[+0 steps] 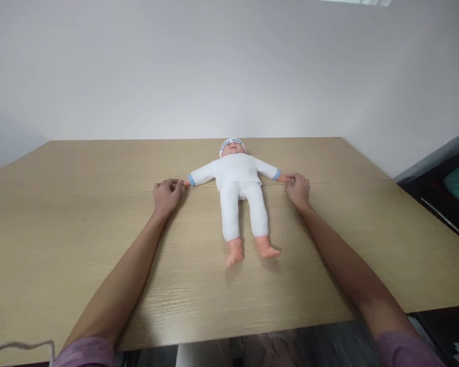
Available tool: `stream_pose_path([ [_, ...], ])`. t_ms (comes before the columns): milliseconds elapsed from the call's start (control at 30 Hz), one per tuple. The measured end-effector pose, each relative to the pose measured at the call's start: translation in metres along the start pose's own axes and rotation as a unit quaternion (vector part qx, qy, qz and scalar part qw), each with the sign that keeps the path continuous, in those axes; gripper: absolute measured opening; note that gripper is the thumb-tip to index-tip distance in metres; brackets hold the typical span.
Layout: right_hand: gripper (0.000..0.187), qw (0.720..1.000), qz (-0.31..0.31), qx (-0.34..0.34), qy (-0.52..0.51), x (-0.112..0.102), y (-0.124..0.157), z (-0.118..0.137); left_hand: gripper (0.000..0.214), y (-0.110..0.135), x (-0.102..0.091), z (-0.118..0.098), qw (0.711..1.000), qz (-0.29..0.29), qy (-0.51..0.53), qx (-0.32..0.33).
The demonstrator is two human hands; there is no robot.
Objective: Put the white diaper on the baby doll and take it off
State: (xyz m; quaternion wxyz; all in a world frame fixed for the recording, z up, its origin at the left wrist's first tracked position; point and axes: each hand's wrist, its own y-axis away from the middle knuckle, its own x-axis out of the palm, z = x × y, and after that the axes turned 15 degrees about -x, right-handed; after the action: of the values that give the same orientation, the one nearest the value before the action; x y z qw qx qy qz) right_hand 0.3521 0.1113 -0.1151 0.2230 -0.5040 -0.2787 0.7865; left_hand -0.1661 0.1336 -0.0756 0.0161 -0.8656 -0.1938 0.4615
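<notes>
Here at the middle of the table (80, 244), a doll (238, 172) is laid out flat on its back, its head toward the wall (214, 71) and its 2 bare feet (235, 252) pointed toward the person. Both of its arms are spread wide, and at each end it is being held! On the left, a tiny doll hand is pinched at the fingertips of the left hand (167, 195), whose fingers are curled and drawn close to the thumb, with just a small gap left behind the tips. Across on the right, the other doll hand is caught by the right hand (298, 190), its fingers bent over and nearly closed at the tips. The 2 forearms are stretched forward low over the wood, and purple sleeves (84, 352) are pushed up near the elbows. A white top and white trousers are worn by the doll, trimmed with blue cuffs (192, 179), and its head is wrapped in a white cap (232, 141) marked with blue lettering. Down at the near left corner, a pale cable (21, 345) is seen, bent over the tabletop.
</notes>
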Motion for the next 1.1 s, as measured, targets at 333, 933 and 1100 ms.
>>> stream_pose_path([
  [333, 0.035, 1.000, 0.011, 0.006, 0.022, 0.002, -0.004, -0.008, 0.044, -0.005, 0.006, 0.004, 0.999, -0.006, -0.005, -0.043],
  [933, 0.049, 0.986, 0.005, -0.058, -0.156, -0.140, 0.142, 0.143, 0.041, 0.235, -0.062, -0.057, 0.980, 0.023, 0.175, 0.092],
  [1100, 0.020, 0.967, 0.065, -0.082, -0.232, -0.211, 0.320, 0.167, 0.040, 0.442, -0.052, -0.010, 0.939, 0.266, 0.219, -0.011],
])
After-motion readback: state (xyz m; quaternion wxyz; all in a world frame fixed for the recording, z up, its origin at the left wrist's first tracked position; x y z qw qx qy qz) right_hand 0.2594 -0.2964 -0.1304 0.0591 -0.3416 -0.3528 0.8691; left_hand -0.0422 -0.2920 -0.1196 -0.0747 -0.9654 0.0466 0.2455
